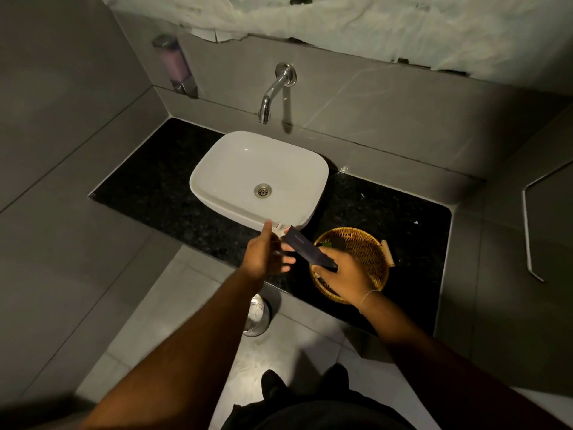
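Note:
My right hand [347,274] grips the lower end of a long dark box [305,249], held slanted over the front of the black counter [148,187]. My left hand [263,252] is at the box's upper end, thumb pointing up, fingers spread loosely and one fingertip touching the box. A small pale piece [279,228] shows at that upper end; I cannot tell what it is. Under my right hand sits a round wicker basket [369,246], with something green partly hidden inside.
A white basin [235,156] stands on the counter below a chrome wall spout [273,91]. A soap dispenser [175,65] hangs on the left wall. A metal bin [255,318] stands on the tiled floor under the counter's edge. A metal bar [527,231] is at right.

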Demonstrator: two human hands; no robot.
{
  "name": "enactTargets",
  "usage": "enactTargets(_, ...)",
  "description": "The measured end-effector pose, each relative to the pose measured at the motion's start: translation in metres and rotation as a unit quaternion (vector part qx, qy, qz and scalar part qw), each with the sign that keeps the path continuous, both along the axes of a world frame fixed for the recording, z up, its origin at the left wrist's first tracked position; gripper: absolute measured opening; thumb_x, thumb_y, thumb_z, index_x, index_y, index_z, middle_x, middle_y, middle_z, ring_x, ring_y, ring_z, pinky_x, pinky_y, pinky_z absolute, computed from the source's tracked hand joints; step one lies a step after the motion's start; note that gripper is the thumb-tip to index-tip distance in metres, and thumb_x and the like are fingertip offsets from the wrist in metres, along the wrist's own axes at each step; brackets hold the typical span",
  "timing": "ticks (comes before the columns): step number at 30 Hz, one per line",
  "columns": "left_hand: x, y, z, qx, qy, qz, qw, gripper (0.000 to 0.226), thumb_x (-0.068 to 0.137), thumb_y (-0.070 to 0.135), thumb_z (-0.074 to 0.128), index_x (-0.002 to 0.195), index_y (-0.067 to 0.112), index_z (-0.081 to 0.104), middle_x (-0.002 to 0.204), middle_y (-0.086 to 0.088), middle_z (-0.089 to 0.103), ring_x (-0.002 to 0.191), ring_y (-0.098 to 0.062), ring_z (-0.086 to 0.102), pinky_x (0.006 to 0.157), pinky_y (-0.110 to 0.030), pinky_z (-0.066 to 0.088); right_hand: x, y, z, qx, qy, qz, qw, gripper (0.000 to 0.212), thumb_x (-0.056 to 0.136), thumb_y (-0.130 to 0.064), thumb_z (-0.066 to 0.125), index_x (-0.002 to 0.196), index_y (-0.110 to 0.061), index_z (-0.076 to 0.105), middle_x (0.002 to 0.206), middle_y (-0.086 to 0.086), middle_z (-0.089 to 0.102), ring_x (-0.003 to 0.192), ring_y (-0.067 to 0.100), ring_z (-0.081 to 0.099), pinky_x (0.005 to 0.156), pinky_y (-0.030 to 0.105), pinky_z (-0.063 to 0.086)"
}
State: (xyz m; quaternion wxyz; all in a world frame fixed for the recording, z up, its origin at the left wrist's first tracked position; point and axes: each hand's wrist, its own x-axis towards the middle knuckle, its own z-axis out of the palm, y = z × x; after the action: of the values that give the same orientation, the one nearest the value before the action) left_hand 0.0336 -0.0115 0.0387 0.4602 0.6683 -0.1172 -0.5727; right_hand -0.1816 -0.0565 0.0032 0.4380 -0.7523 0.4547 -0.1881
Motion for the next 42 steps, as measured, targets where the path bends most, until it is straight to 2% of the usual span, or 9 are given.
enactTargets(8,-0.006,-0.004,0.008,-0.053,0.023,0.059,0.997,0.054,0.108,0.060,0.051,0.112,0.013,0.077,0.106,-0.017,0.083,0.096,-0.032,0.081,0.088,-0.049,0.066,0.004,0.003,0.005,0.007,-0.004,-0.032,0.999,0.047,0.087,-0.035,0.081,0.131,-0.021,0.070,0.120,-0.006,0.076,0.114,0.009,0.070,0.097,0.034,0.060)
enactTargets(12,-0.021,-0.006,0.031,-0.058,0.030,-0.056,0.996,0.056,0.106,0.068,0.046,0.122,0.024,0.076,0.111,-0.007,0.084,0.109,-0.030,0.081,0.094,-0.044,0.064,0.010,0.002,0.012,0.033,-0.038,-0.049,0.998,0.042,0.086,-0.036,0.081,0.124,-0.020,0.072,0.112,-0.004,0.078,0.105,0.007,0.073,0.090,0.037,0.063)
enactTargets(16,-0.036,-0.003,0.025,-0.164,-0.040,-0.093,0.981,0.035,0.113,0.025,0.058,0.140,0.005,0.068,0.124,-0.022,0.079,0.117,-0.037,0.078,0.087,-0.030,0.067,0.014,0.000,0.027,0.090,-0.078,-0.040,0.992,0.033,0.086,-0.028,0.083,0.117,-0.023,0.076,0.100,-0.025,0.075,0.094,-0.011,0.069,0.079,0.007,0.052)
enactTargets(18,-0.034,-0.002,0.027,-0.204,-0.059,-0.088,0.973,0.033,0.114,0.021,0.054,0.143,0.012,0.067,0.109,-0.003,0.083,0.101,-0.018,0.080,0.081,-0.026,0.066,0.012,-0.004,0.043,0.174,-0.152,-0.082,0.970,0.022,0.092,-0.041,0.075,0.111,-0.029,0.077,0.099,-0.022,0.078,0.098,-0.001,0.074,0.075,0.011,0.055)
enactTargets(23,-0.029,-0.003,0.031,-0.219,-0.162,-0.237,0.933,0.033,0.111,0.031,0.060,0.143,0.030,0.069,0.079,0.017,0.074,0.069,-0.006,0.068,0.060,-0.034,0.058,0.011,-0.026,0.074,0.292,-0.220,-0.151,0.918,0.070,0.086,-0.078,0.056,0.134,-0.028,0.067,0.122,-0.004,0.072,0.104,0.012,0.076,0.078,0.025,0.064)
enactTargets(27,-0.020,-0.008,0.051,-0.203,-0.204,-0.328,0.900,0.033,0.105,0.030,0.070,0.138,0.028,0.075,0.077,0.021,0.076,0.061,0.007,0.065,0.056,-0.011,0.050,0.016,-0.039,0.079,0.337,-0.242,-0.178,0.893,0.039,0.089,-0.061,0.068,0.108,-0.028,0.075,0.110,0.001,0.080,0.095,0.016,0.080,0.073,0.029,0.065)
enactTargets(31,-0.010,-0.019,0.075,-0.111,-0.296,-0.433,0.844,0.035,0.099,0.027,0.078,0.134,0.028,0.078,0.087,-0.005,0.079,0.054,-0.013,0.061,0.051,-0.023,0.050,0.014,-0.043,0.062,0.385,-0.251,-0.188,0.868,0.037,0.089,-0.045,0.078,0.110,-0.014,0.075,0.108,0.004,0.081,0.095,0.019,0.080,0.071,0.029,0.064)
enactTargets(36,-0.012,-0.026,0.099,-0.026,-0.363,-0.547,0.754,0.055,0.094,0.009,0.078,0.147,0.021,0.067,0.127,-0.010,0.078,0.104,-0.034,0.078,0.099,-0.047,0.064,0.011,-0.038,0.039,0.465,-0.296,-0.251,0.796,0.037,0.090,-0.037,0.078,0.113,-0.011,0.069,0.113,0.004,0.077,0.086,0.014,0.079,0.064,0.027,0.064)
enactTargets(42,0.006,-0.029,0.122,0.018,-0.366,-0.507,0.780,0.040,0.095,0.013,0.079,0.134,0.016,0.072,0.119,-0.009,0.080,0.081,-0.019,0.081,0.089,-0.040,0.069,0.001,-0.029,0.020,0.552,-0.355,-0.314,0.686,0.031,0.092,-0.032,0.077,0.103,-0.007,0.062,0.110,0.009,0.070,0.109,0.017,0.060,0.058,0.033,0.065)
